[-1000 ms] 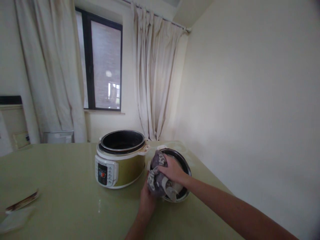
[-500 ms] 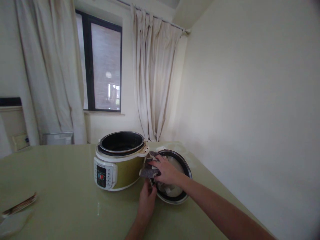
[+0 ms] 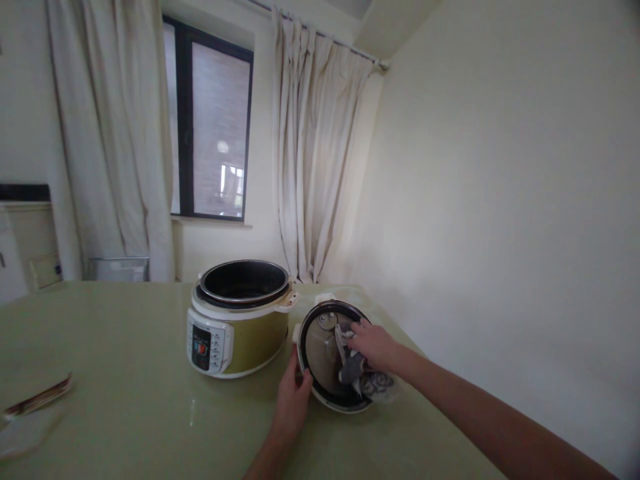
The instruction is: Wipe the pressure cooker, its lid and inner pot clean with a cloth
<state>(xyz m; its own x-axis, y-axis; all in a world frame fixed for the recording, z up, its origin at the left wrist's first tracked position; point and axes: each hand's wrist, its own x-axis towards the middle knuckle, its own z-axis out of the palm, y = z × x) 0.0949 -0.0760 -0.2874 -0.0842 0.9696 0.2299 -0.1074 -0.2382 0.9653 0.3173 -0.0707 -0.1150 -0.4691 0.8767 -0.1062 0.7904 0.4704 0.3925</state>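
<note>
Cloth [image 3: 353, 368] in fingers [image 3: 362, 338], over lid [image 3: 319, 350]

- A cooker [image 3: 257, 343] stands on the table [image 3: 145, 400], just left of a lid [image 3: 323, 357].
- A cloth [image 3: 351, 369] lies across the lid's right side, under the right hand [image 3: 374, 343].
- The left hand [image 3: 291, 398] is at the lid's near left edge.
- Two flat items [image 3: 41, 396] lie well left of the cooker.
- Behind the table, a window [image 3: 220, 127] sits between two curtains [image 3: 320, 167].

Looks like a home — pale curtains [image 3: 320, 153], a window [image 3: 220, 127], an electric cooker [image 3: 257, 340] on the table [image 3: 125, 347]
</note>
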